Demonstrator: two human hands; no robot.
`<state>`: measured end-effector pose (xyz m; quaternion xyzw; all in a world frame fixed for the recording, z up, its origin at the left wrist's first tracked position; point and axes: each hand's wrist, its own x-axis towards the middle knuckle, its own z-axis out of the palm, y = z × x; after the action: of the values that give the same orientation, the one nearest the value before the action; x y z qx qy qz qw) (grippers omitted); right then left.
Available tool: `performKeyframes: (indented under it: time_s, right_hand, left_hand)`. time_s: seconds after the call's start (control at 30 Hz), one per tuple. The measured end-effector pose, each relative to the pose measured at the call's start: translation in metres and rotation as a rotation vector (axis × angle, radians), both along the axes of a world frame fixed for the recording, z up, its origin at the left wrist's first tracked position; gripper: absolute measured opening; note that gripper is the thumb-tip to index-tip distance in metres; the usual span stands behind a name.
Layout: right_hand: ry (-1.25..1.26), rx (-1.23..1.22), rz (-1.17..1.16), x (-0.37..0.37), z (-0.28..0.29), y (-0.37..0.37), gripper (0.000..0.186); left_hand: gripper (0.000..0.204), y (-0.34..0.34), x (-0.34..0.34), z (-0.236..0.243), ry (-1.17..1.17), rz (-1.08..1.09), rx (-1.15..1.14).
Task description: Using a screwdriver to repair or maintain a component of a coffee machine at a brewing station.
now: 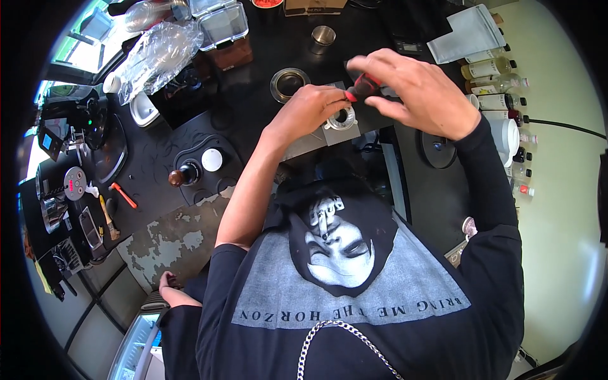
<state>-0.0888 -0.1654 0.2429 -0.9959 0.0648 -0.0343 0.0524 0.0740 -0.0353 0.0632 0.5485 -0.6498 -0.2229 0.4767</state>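
Over the dark counter, a small black-and-red object lies between my hands; its exact kind is hard to make out. My right hand curls around it from the right, thumb below and fingers above. From the left, my left hand reaches to its red tip with fingers drawn together; whether they grip the tip or something under it is hidden. Just below the fingers stands a small clear round vessel with a dark opening. It rests on a grey flat plate.
A metal-rimmed round dish and a steel cup stand beyond my hands. Several bottles line the right wall. A wooden-knobbed tool, plastic bag and red-handled tool lie left. Another person's hand shows lower left.
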Motion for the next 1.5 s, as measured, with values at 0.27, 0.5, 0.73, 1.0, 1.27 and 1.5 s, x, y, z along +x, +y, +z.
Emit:
performKeyframes:
  time_s: [0.27, 0.5, 0.73, 1.0, 1.27, 1.5]
  right_hand:
    - [0.365, -0.18, -0.199, 0.006, 0.003, 0.004, 0.029]
    - [0.464, -0.214, -0.182, 0.016, 0.013, 0.007, 0.028]
    - [0.359, -0.088, -0.063, 0.007, 0.011, 0.0, 0.029]
    - [-0.074, -0.04, 0.165, 0.006, 0.009, 0.0, 0.037]
    - [-0.109, -0.104, 0.206, 0.008, 0.008, 0.003, 0.036]
    - [0.213, -0.194, 0.079, 0.013, 0.009, 0.01, 0.026]
  left_hand:
    - [0.023, 0.002, 0.001, 0.002, -0.022, -0.036, 0.023]
    - [0.024, 0.001, 0.001, 0.016, -0.071, -0.033, 0.109]
    - [0.027, -0.001, 0.004, 0.012, -0.025, -0.077, 0.139]
    - [0.027, -0.004, 0.007, 0.012, -0.075, -0.102, 0.175]
    - [0.027, -0.004, 0.011, 0.019, -0.097, -0.112, 0.138]
    - [0.023, 0.001, 0.008, 0.016, -0.087, -0.044, 0.136]
